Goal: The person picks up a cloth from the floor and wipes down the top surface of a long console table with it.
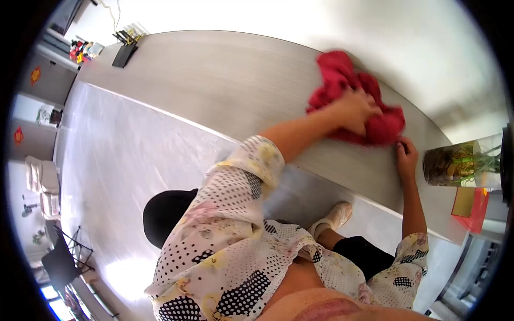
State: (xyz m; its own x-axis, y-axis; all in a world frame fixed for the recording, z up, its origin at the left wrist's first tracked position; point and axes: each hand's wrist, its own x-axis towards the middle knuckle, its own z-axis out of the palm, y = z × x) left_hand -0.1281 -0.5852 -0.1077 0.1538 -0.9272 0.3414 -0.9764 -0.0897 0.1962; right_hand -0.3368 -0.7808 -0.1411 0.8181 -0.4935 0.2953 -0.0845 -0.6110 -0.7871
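A crumpled red cloth (337,80) lies on the grey tabletop (214,69), close to the white wall. My left hand (356,109) is closed on it from above, with the fingers sunk in the folds and slightly blurred. Just beyond the cloth's lower right edge, my right hand (407,155) rests by the tabletop with its fingers curled. Nothing shows in that hand; whether a fingertip touches the cloth, I cannot tell.
A glass vase (455,163) with green stems and a red box (471,208) stand right of my right hand. A black router (125,53) sits at the far left end. Below is a pale floor (118,160) with a black chair (61,262).
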